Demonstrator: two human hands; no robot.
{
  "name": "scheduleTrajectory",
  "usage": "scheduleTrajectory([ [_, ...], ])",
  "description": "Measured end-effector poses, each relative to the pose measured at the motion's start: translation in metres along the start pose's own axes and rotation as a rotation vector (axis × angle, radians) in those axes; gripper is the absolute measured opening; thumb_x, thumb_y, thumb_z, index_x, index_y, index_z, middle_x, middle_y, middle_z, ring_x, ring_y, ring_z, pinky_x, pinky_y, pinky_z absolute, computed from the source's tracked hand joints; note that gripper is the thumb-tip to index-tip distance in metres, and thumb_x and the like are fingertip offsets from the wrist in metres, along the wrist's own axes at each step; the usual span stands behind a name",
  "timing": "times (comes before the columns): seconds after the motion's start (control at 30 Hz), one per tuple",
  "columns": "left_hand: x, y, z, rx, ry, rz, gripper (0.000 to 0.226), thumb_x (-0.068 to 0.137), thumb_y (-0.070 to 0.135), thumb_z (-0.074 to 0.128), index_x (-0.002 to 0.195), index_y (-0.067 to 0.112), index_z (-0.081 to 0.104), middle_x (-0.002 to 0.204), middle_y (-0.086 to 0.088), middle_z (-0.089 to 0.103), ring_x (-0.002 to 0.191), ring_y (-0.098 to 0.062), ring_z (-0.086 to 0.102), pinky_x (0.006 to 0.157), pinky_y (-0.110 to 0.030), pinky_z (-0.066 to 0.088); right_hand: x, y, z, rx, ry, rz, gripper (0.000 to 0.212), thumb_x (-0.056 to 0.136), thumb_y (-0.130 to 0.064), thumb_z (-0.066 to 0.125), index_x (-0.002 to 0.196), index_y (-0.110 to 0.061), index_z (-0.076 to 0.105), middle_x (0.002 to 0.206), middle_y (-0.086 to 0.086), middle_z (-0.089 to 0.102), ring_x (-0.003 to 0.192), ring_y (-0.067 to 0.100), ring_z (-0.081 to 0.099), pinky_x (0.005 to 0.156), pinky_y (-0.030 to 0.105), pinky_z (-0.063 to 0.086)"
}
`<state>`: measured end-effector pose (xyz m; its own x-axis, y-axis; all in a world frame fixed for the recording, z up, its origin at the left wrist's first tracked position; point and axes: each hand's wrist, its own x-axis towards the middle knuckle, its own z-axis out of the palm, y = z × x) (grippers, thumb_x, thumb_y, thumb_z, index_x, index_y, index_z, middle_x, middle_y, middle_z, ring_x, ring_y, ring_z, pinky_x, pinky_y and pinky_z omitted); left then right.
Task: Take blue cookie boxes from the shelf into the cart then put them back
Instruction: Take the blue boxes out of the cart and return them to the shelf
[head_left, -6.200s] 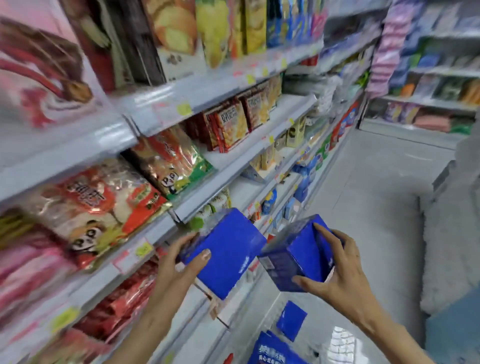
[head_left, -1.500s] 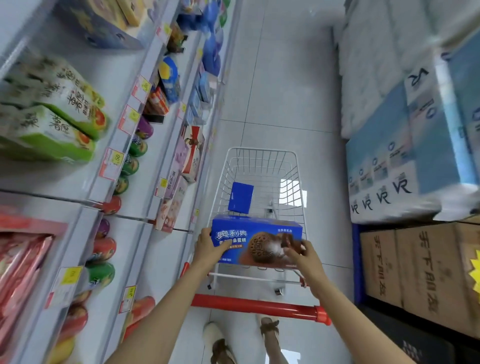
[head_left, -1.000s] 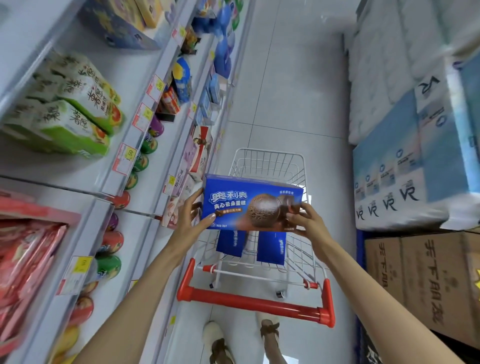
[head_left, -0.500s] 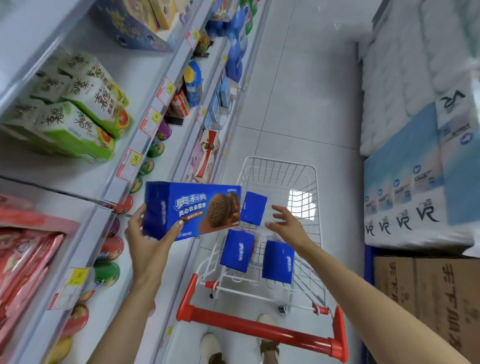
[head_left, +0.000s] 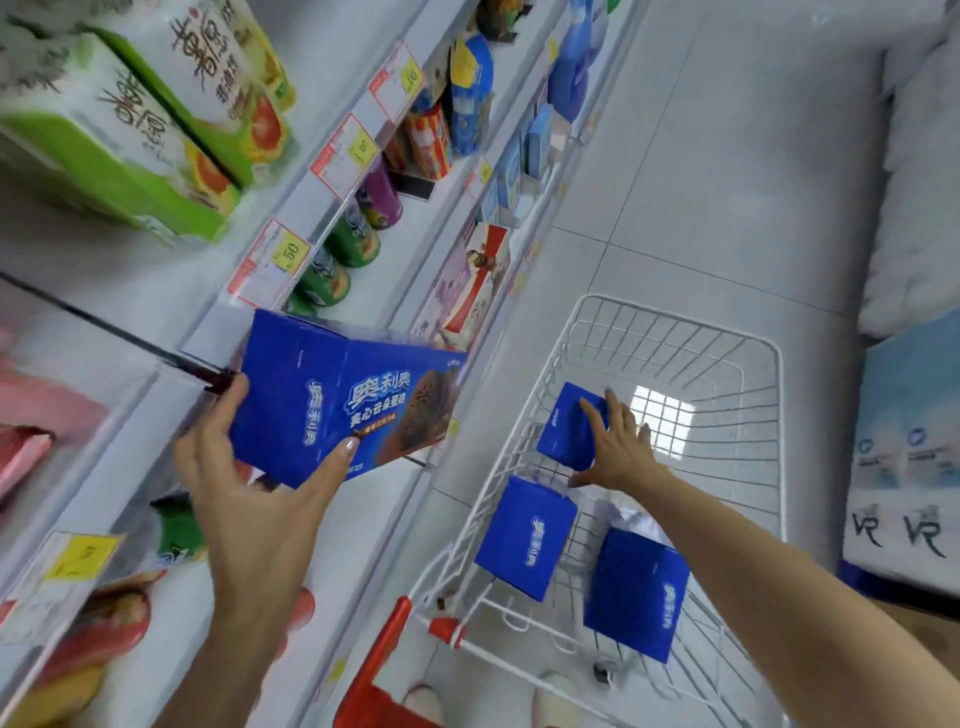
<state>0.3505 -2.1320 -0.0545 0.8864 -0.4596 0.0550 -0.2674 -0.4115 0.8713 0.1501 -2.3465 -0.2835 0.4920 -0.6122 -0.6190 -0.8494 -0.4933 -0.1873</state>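
Blue cookie box (head_left: 343, 397) gripped in left hand (head_left: 249, 499), right hand (head_left: 615, 449) spread (touching box in cart (head_left: 569, 426))

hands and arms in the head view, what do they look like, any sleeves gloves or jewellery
Both forearms are bare as far as the frame shows: no sleeves, no gloves, no watch or bracelet. The left hand has a longish, glossy, pale-polished thumbnail. The right hand shows no ring that I can make out; its nails are too blurred to judge.
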Motion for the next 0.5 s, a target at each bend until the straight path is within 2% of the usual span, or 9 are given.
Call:
scheduleTrajectory([
  [0.13,0.0,-0.006,-0.004,-0.015,0.033,-0.018,0.079,0.069,0.01,0.075,0.137,0.025,0.039,0.129,0.004,0.034,0.109,0.015,0.044,0.061,0.002,0.046,0.009,0.0,0.012,-0.056,0.072,0.005,0.119,0.065,-0.056,0.072,0.147,-0.026,-0.009,0.154,0.018,-0.013,0.144,0.036,-0.001,0.113,0.058,0.011],
  [0.27,0.0,-0.001,-0.01,-0.013,0.055,0.007,0.082,0.065,0.015,0.077,0.136,0.026,0.039,0.124,0.013,0.031,0.113,0.012,0.044,0.067,0.0,0.048,0.006,0.001,0.003,-0.053,0.167,-0.028,0.107,0.062,-0.051,0.072,0.145,-0.025,0.009,0.146,0.02,0.011,0.136,0.039,0.018,0.11,0.056,0.022],
  [0.37,-0.003,0.014,-0.015,-0.007,0.034,-0.001,0.082,0.064,0.017,0.077,0.135,0.03,0.039,0.124,0.013,0.031,0.115,0.005,0.045,0.07,-0.002,0.049,-0.02,0.002,-0.023,0.055,0.204,-0.021,0.103,0.06,-0.051,0.072,0.143,-0.022,0.019,0.14,0.019,0.017,0.128,0.039,0.026,0.107,0.052,0.029],
  [0.5,-0.009,0.044,-0.024,0.016,-0.016,0.016,0.082,0.065,0.008,0.079,0.135,0.027,0.041,0.127,0.004,0.034,0.119,-0.008,0.045,0.069,-0.006,0.049,-0.085,-0.006,-0.078,0.332,0.305,-0.008,0.094,0.064,-0.045,0.073,0.141,-0.019,0.026,0.141,0.017,0.017,0.129,0.036,0.02,0.104,0.044,0.032],
])
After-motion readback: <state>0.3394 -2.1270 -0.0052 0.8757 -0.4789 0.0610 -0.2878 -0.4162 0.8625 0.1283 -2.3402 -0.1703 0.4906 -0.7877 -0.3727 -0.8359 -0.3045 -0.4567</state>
